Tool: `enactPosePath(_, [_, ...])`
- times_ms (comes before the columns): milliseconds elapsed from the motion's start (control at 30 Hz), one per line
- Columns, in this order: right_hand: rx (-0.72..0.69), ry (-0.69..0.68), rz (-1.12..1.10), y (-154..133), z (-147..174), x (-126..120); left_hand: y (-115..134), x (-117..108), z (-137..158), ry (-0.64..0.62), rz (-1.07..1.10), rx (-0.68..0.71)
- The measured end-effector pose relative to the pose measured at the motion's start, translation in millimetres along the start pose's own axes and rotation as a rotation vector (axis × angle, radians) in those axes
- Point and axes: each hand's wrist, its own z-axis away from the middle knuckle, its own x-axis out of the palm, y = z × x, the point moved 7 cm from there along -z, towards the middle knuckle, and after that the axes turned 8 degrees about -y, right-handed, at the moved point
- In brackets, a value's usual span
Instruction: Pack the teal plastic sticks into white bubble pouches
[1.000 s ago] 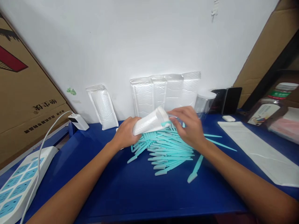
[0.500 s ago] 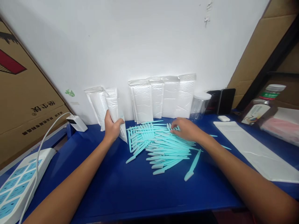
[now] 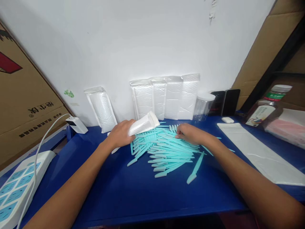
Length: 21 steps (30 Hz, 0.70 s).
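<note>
My left hand (image 3: 122,133) is wrapped round a white bubble mailer (image 3: 144,124), which lies tilted with its mouth end pointing right over a pile of turquoise eyebrow razors (image 3: 175,148). The mailer's other end pokes out below the palm. At the far right side of the pile my right hand (image 3: 189,133) is closed, its fingertips pinched down among the razors; how many it grips is hidden. One razor (image 3: 196,168) lies apart at the front right of the pile.
Several white mailers (image 3: 171,97) lean against the wall, with another mailer (image 3: 101,109) further left. A clear jar (image 3: 203,106), phones (image 3: 231,101), a bottle (image 3: 267,106) and a flat white mailer (image 3: 259,152) are on the right. A power strip (image 3: 21,190) and a white charger (image 3: 77,125) are on the left.
The mailer in my left hand has swung from nearly upright to lying over toward the right, above the razors. My right hand has stayed at the pile, shifting only slightly.
</note>
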Motion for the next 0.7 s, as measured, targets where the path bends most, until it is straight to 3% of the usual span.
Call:
enactPosePath(167, [-0.062,0.048,0.065,-3,0,-1,0,8,-1,-0.019,-0.005,0.043])
enactPosePath(267, [-0.013,0.104,0.083,-1,1,-9,-1,7,-1,-0.016,-0.023,0.041])
enactPosePath(367, [0.055,0.209,-0.055,1,4,-21,1,7,-1,-0.024,-0.056,0.039])
enactPosePath(533, [-0.148,0.241,-0.301,-17,9,-28,6,12,-1,-0.025,-0.069,0.059])
enactPosePath(700, [-0.212,0.159,-0.250,-25,9,-20,7,16,0,-0.030,-0.071,0.065])
